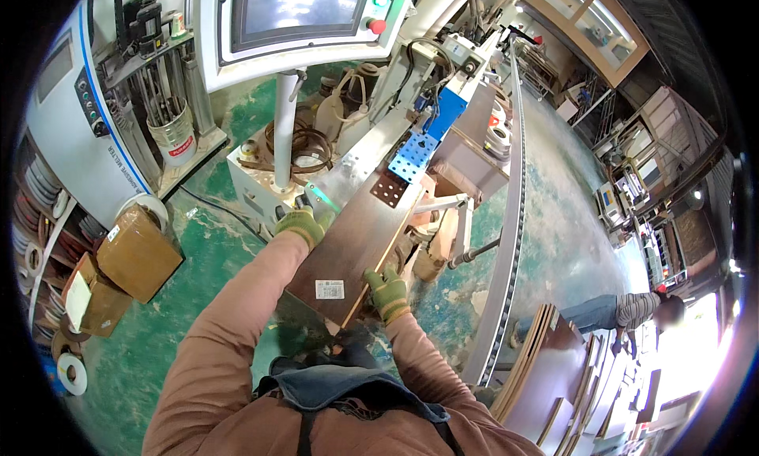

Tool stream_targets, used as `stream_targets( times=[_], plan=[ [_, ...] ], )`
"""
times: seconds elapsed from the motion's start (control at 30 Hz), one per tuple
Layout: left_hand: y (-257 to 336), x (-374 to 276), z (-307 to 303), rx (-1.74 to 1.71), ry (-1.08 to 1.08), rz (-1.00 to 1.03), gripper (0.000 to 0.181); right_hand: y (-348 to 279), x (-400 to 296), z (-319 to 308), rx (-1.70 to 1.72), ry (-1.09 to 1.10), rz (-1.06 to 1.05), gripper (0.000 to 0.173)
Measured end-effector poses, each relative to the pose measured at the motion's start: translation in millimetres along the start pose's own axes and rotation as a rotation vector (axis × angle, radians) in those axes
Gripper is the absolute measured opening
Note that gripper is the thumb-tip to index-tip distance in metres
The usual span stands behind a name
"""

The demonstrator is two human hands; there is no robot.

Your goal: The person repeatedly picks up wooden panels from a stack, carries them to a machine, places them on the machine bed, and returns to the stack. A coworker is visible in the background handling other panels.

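Note:
A long dark brown wood-grain panel lies on the machine's metal table, its near end sticking out towards me and bearing a white printed label. My right hand, in a green and yellow knit glove, grips the panel's right edge near that end. My left hand, gloved alike, is at the panel's left side, by the table's metal edge and a black knob; whether it grips anything is unclear. Ahead, a blue perforated plate of the machine sits over the panel's far part.
A control screen with a red button stands at the upper left. Cardboard boxes and edge-banding rolls are at the left. A long rail runs along the right. Stacked panels stand lower right, where another person bends.

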State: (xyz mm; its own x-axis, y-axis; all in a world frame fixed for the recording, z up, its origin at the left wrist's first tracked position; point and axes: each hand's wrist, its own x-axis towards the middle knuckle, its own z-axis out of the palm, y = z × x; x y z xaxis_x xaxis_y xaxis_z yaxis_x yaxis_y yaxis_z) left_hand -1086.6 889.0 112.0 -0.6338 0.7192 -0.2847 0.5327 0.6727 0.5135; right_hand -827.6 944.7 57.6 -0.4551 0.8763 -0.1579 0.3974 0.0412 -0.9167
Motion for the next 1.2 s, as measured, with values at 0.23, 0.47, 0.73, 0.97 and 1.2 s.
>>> stream_targets(
  times=[0.23,0.47,0.73,0.97,1.2],
  plan=[
    [0.3,0.5,-9.8,0.062,-0.08,0.005,0.112,5.7,15.4,2.1,-0.008,-0.077,-0.07,0.026],
    [-4.4,5.8,-6.8,0.005,-0.095,-0.018,0.106,-16.4,9.8,-0.5,0.091,-0.139,0.157,0.021],
    [-5.2,10.3,-10.9,-0.002,-0.097,-0.029,0.104,-4.7,16.7,-1.3,0.035,-0.122,0.189,0.026],
    [-8.3,12.1,-7.8,-0.035,-0.108,-0.012,0.1,-22.5,14.6,2.6,0.071,-0.1,0.226,0.032],
    [-9.8,15.1,4.2,-0.009,-0.029,-0.023,0.09,-22.2,16.6,2.0,0.058,-0.108,0.197,0.034]
  ],
)
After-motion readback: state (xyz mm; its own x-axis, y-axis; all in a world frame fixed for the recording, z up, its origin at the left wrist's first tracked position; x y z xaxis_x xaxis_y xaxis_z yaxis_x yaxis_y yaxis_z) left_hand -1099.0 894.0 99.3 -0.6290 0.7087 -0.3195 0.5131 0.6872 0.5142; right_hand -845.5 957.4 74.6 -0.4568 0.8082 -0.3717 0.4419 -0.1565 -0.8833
